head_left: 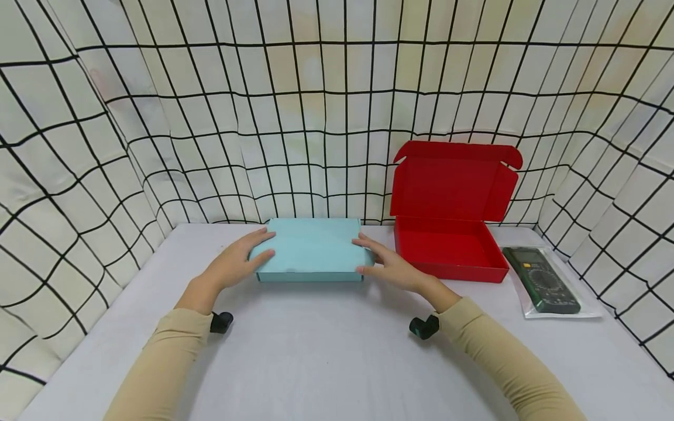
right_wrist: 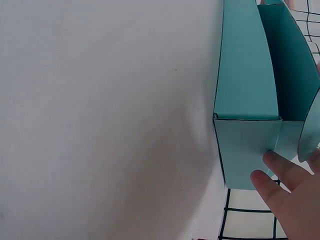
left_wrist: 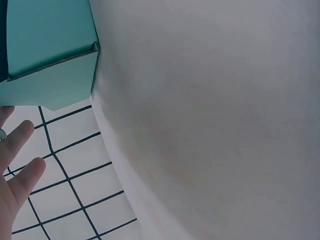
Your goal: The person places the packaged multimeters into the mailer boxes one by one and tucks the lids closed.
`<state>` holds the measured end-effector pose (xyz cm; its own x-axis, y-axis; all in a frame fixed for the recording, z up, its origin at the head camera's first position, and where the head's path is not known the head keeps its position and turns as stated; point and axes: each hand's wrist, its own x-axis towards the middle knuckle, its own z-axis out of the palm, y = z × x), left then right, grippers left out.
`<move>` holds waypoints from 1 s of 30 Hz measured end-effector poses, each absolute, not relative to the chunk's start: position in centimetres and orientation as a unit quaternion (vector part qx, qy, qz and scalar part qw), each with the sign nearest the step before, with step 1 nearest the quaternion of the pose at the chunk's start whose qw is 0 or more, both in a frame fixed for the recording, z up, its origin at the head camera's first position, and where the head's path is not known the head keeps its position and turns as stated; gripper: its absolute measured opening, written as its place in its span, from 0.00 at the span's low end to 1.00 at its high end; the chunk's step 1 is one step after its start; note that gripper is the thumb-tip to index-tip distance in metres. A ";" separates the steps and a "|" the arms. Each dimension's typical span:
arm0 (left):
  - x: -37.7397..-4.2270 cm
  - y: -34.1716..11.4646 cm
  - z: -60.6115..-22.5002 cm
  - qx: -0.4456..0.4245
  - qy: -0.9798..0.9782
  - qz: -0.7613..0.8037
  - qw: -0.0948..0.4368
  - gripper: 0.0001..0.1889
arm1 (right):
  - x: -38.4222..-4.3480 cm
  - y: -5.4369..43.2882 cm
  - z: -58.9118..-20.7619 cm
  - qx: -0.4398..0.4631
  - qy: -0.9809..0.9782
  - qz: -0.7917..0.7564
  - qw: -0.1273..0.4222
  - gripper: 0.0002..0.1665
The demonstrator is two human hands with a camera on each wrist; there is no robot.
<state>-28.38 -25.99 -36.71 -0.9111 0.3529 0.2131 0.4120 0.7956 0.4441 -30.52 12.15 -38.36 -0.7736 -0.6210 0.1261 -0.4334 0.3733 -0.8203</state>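
Observation:
A light blue cardboard box (head_left: pixel 313 248) lies between the two hands at the table's far edge. Seen from the right wrist, a dark gap shows between its front wall (right_wrist: pixel 245 65) and the raised lid, with a rounded side flap (right_wrist: pixel 311 130) sticking out. The left hand (head_left: pixel 235 260) is at the box's left end, fingers spread, thumb toward the front corner. At the right end, the right hand (head_left: pixel 392 266) has its fingers extended along the lid's edge; in the right wrist view two fingertips (right_wrist: pixel 270 157) overlap the end wall.
A red box (head_left: pixel 450 248) with its lid standing up is to the right of the blue one. Farther right lies a dark multimeter (head_left: pixel 544 280) in a clear plastic bag. White cloth walls with a black grid enclose the white table (head_left: pixel 321 351).

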 end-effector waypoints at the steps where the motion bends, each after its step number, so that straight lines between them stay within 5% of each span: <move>1: -28.3 -26.0 -36.7 -0.203 -0.947 -0.241 0.056 0.33 | -30.5 12.1 -38.4 -0.322 0.825 -0.453 0.104 0.42; 30: -29.3 -24.5 -37.5 -0.234 -0.961 -0.144 0.027 0.38 | -29.5 11.4 -39.1 -0.326 0.882 -0.335 0.055 0.43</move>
